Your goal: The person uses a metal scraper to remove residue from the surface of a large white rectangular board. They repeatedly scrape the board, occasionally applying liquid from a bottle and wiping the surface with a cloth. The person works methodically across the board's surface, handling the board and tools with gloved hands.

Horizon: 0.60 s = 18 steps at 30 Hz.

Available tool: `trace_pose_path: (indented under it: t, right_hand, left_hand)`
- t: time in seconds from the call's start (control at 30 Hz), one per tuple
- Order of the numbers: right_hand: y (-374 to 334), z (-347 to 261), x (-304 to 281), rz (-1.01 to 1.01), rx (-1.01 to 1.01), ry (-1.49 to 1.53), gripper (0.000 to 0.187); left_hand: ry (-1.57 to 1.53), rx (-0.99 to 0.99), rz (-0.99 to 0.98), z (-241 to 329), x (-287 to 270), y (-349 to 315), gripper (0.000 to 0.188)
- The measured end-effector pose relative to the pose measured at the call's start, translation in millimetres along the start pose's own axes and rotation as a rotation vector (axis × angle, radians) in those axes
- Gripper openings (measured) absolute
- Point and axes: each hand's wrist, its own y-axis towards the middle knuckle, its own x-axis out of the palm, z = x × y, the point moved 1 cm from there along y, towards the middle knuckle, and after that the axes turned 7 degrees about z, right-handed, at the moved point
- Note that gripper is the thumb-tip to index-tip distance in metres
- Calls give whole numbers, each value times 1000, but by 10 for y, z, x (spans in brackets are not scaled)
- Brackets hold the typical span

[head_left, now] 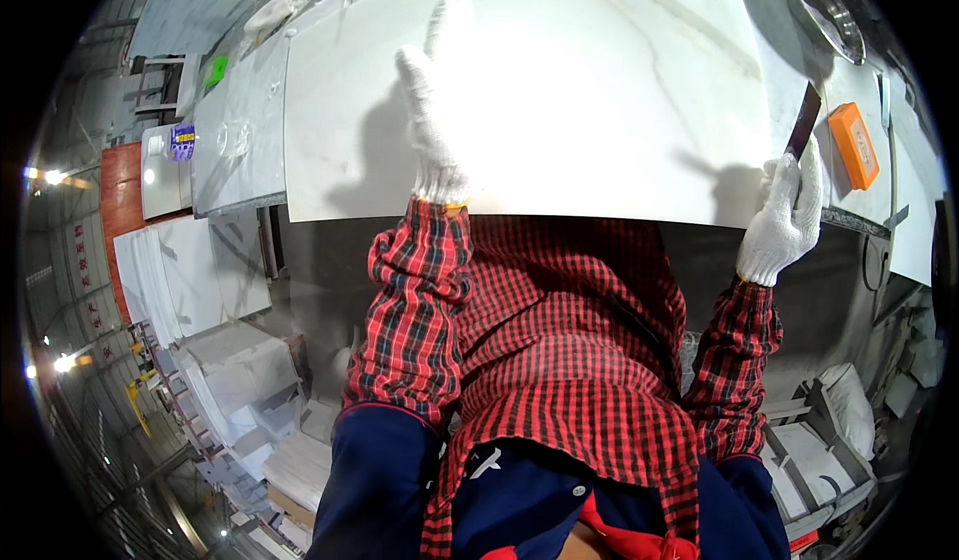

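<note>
A large white slab (pixel 559 90) with faint grey-beige veining lies on the worktable before me. My left hand (pixel 435 105), in a white knitted glove, is over the slab's left part with fingers stretched out and thumb apart; it holds nothing. Beyond the slab's near right corner, my right hand (pixel 784 210), gloved the same way, grips a dark flat strip (pixel 805 120) that points up and away. Whether the strip is a blade or an abrasive sheet I cannot tell. Just right of that hand lies an orange box (pixel 853 146).
A shiny metal bowl (pixel 827 10) stands at the far right. To the left are a purple package (pixel 182 141), a small green object (pixel 216 70) and clear plastic (pixel 235 140). White panels (pixel 200 270) stand lower left; a grey cart (pixel 819 460) is at lower right.
</note>
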Motion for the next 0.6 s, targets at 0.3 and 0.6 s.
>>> trace_pose_path:
  t: [0.3, 0.6]
  right_hand:
    - [11, 41, -17, -19, 24, -2, 35]
    - [39, 45, -69, -82, 14, -59, 38]
  left_hand:
    - [226, -151, -277, -80, 94, 6, 102]
    - [-402, -56, 95, 111, -253, -63, 93]
